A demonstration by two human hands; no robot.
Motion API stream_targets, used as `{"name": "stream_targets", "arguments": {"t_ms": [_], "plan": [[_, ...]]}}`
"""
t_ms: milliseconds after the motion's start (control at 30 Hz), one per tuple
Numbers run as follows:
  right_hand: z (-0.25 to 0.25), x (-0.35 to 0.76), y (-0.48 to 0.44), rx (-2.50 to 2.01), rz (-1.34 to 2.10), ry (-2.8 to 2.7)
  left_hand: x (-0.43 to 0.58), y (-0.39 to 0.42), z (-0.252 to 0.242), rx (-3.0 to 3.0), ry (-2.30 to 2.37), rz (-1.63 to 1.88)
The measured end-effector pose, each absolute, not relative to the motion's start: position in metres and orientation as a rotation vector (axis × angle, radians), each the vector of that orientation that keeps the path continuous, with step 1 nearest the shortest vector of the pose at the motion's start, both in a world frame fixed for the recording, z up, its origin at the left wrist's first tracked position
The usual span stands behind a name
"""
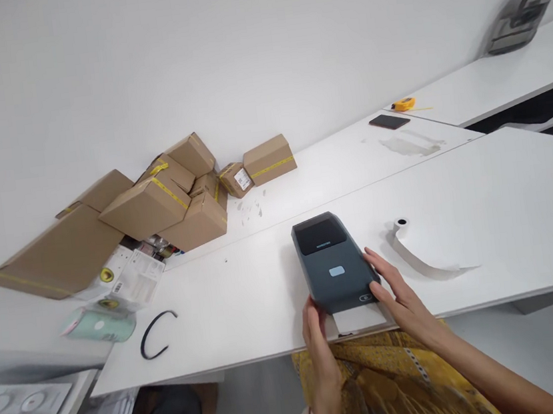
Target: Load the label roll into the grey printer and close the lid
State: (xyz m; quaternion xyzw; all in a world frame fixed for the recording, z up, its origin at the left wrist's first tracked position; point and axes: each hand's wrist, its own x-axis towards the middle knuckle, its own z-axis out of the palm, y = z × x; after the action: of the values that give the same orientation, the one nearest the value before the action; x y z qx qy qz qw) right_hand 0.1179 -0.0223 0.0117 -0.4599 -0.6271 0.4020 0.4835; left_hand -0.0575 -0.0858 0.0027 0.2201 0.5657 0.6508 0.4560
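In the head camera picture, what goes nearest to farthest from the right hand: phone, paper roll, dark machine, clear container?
From the right hand:
1. Dark machine: touching it, on its left.
2. Paper roll: a little way beyond it.
3. Phone: much farther back.
4. Clear container: farthest away, back at the right.
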Motion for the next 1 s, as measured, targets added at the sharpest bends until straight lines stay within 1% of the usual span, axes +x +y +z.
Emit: {"name": "stream_targets", "arguments": {"t_ms": [67, 133, 267, 367, 533, 700, 833, 1000], "plan": [[0.013, 0.126, -0.027, -1.077, 0.936, -1.620, -0.052, -0.105, -0.004, 0.447, 1.457, 1.599], [0.014, 0.133, -0.029, -1.066, 0.933, -1.660, -0.047, -0.120, -0.002, 0.458, 1.477, 1.507], [0.016, 0.137, -0.025, -1.046, 0.843, -1.728, -0.037, -0.127, 0.023, 0.564, 1.314, 1.239], [0.018, 0.134, -0.020, -0.979, 0.780, -1.803, -0.028, -0.114, 0.040, 0.555, 1.276, 1.151], [0.019, 0.131, -0.016, -0.955, 0.763, -1.808, -0.011, -0.097, 0.041, 0.486, 1.356, 1.173], [0.017, 0.129, -0.018, -0.952, 0.803, -1.756, -0.003, -0.100, 0.030, 0.458, 1.361, 1.232], [0.015, 0.127, -0.019, -0.971, 0.809, -1.729, -0.002, -0.100, 0.025, 0.452, 1.396, 1.217], [0.021, 0.125, -0.019, -0.998, 0.700, -1.760, -0.007, -0.101, 0.031, 0.472, 1.342, 1.168]]}}
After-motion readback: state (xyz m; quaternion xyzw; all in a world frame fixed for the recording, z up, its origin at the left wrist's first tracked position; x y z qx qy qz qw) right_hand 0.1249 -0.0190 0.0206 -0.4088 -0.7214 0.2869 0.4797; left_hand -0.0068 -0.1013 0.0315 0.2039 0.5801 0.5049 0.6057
